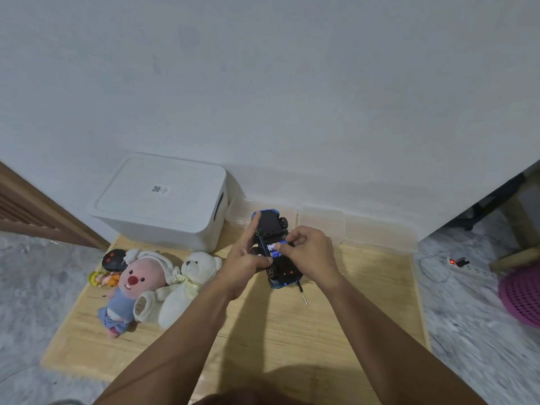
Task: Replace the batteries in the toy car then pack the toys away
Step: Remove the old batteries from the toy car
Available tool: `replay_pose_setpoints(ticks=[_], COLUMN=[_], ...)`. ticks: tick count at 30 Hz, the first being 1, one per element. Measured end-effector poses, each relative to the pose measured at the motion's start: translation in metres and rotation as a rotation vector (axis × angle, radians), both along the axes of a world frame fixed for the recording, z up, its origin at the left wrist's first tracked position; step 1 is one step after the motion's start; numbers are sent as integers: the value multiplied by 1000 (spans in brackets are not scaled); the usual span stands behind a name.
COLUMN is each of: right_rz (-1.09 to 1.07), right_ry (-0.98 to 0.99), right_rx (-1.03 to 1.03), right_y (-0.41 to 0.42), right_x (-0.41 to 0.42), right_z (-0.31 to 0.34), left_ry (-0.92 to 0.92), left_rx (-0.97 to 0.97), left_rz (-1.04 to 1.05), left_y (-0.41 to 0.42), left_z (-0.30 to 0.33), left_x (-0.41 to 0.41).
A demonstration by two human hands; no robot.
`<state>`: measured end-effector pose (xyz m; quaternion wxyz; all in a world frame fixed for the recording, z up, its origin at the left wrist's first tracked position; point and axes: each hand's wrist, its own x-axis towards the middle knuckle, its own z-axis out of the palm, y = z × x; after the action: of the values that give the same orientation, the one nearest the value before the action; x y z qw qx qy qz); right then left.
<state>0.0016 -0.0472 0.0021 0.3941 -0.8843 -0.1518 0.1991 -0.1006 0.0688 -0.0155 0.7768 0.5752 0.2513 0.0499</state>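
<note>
Clearance on wooden board (365, 302)
Open right and near; blocked left by plush toys (163, 285), rear-left by white box (163, 206).

Upturned toy car (274, 247), batteries (274, 249) apparently seated

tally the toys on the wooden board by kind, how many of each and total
Plush toys: 2, the pink plush and the white bear
Toy cars: 1, the toy car
Small dark toy: 1
Small yellow-orange toy: 1
Total: 5
</note>
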Motion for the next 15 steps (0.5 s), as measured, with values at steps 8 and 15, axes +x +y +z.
replay_pose_setpoints(ticks=[8,15], right_rz=[48,51], right_ry=[34,43], right_rx=[-51,-155], right_y=[-2,0], right_x=[5,7], right_z=[2,6], left_ry=[-2,-5], left_rx=[53,185], left_rz=[-21,-37], left_y=[-2,-2], left_z=[-1,-3], left_x=[0,1])
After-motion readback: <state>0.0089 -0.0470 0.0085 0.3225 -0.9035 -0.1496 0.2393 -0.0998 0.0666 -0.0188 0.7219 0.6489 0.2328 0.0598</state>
